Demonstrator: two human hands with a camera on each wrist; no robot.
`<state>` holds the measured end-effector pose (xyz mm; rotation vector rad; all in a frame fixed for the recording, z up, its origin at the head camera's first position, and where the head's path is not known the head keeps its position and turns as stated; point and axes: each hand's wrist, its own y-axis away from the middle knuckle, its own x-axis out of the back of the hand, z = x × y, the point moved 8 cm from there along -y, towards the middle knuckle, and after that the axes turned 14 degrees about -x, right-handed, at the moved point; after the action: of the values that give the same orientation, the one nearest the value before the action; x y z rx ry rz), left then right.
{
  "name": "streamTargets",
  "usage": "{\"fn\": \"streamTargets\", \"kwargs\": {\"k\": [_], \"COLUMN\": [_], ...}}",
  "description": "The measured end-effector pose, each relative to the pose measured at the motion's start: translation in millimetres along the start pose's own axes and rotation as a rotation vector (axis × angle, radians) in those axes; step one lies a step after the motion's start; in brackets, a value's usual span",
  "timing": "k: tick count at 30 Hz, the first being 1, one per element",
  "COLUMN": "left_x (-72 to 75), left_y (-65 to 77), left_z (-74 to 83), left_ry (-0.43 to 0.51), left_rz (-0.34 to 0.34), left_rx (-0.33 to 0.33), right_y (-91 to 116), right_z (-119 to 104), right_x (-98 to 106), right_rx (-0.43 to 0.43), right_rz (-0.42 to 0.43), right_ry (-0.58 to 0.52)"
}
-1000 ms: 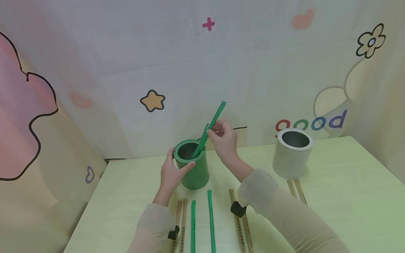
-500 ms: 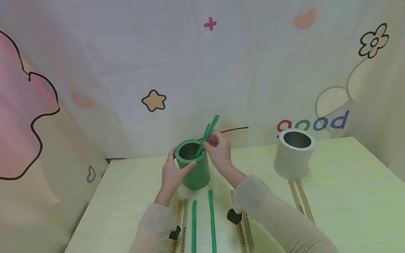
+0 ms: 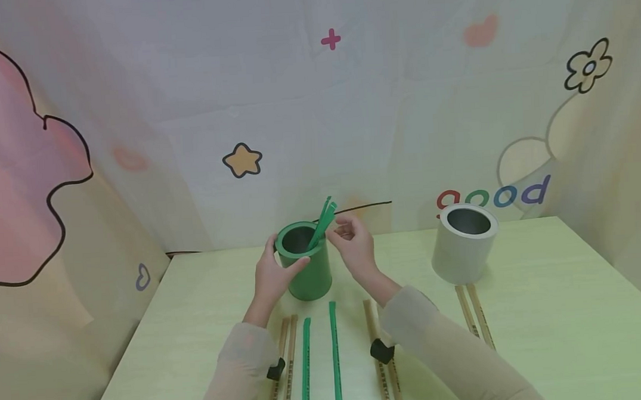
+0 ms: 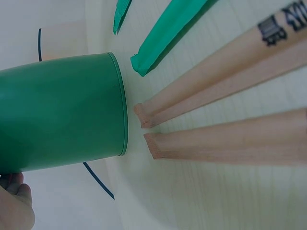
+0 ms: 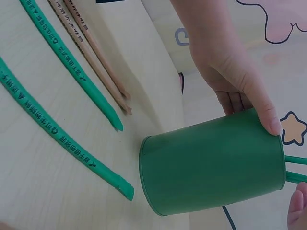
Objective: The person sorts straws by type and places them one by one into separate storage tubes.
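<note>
A green cup (image 3: 309,278) stands upright on the table, and my left hand (image 3: 270,280) holds it at the rim, thumb in front and fingers round the far side. Several green paper-wrapped straws (image 3: 321,227) lean out of the cup's mouth toward the right. Just right of their upper ends is my right hand (image 3: 355,246), its fingers loosely bent and nothing gripped in them. The right wrist view shows the left thumb (image 5: 268,115) lying along the cup's side and two green straw ends (image 5: 296,176) sticking out past the rim.
Two green wrapped straws (image 3: 335,354) lie in front of the cup, with brown wrapped straws (image 3: 290,356) to their left and more brown straws (image 3: 378,370) under the right forearm. A white cup (image 3: 465,250) stands at the right, two brown straws (image 3: 475,315) before it. A printed curtain (image 3: 273,106) hangs behind.
My right hand has lowered a green straw into the green cup and let it go, then drawn slightly right. The left hand has kept its hold on the cup.
</note>
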<state>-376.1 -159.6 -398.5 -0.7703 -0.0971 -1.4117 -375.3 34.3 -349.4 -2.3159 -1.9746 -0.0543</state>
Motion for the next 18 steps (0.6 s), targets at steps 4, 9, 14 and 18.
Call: {"fn": "streamTargets", "kwargs": {"k": [4,9,14,18], "left_x": [-0.1,-0.1,-0.4,-0.2], "left_y": [0.7,1.0,0.9,0.6], "left_z": [-0.3,0.0,-0.5,-0.1], "left_ry": [-0.003,0.001,-0.003,-0.013], "left_rz": [-0.001,0.001,0.001,0.0], "left_rx": [0.007,0.005,0.009,0.007], "right_y": [1.7,6.3,15.1,23.0], "right_z": [4.2,12.7,26.2,37.9], "right_x": [2.8,2.8,2.3,0.8], "right_rx": [-0.014,-0.053,-0.117,-0.142], "right_rz": [-0.018,-0.072,-0.11,-0.138], "right_ry": [-0.009,-0.007,0.038,0.087]}}
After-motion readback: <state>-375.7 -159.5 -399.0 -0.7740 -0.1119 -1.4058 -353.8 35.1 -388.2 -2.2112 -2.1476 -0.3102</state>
